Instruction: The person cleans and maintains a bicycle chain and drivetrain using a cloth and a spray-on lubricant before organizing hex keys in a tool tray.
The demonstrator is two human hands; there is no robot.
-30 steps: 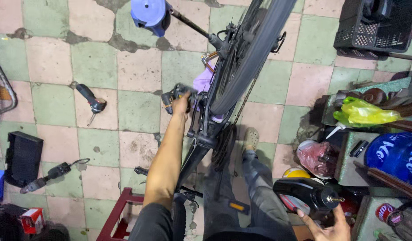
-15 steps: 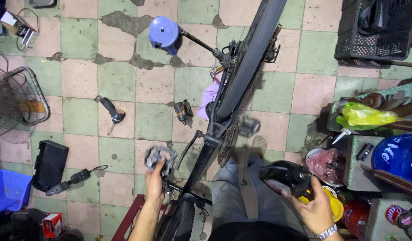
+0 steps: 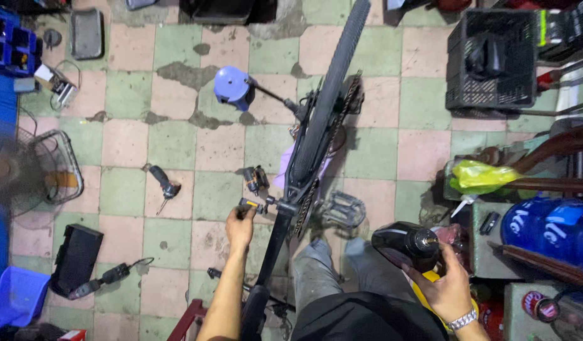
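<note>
**Hands on lever and bottle**

Left hand is gripping, fingers curled, what looks like a brake lever beside the bicycle frame. Right hand is wrapping around a black bottle, low right over the tiled floor. Loose pedal is lying just beside the wheel.

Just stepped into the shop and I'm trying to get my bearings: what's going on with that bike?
A person stands over a black bicycle that is up off the tiled floor, seen from above. Their left hand grips the pedal at the crank. Their right hand holds a black bottle off to the side, by the cluttered shelves. A loose pedal, a blue stool and a power drill lie on the floor around the bike.
</note>
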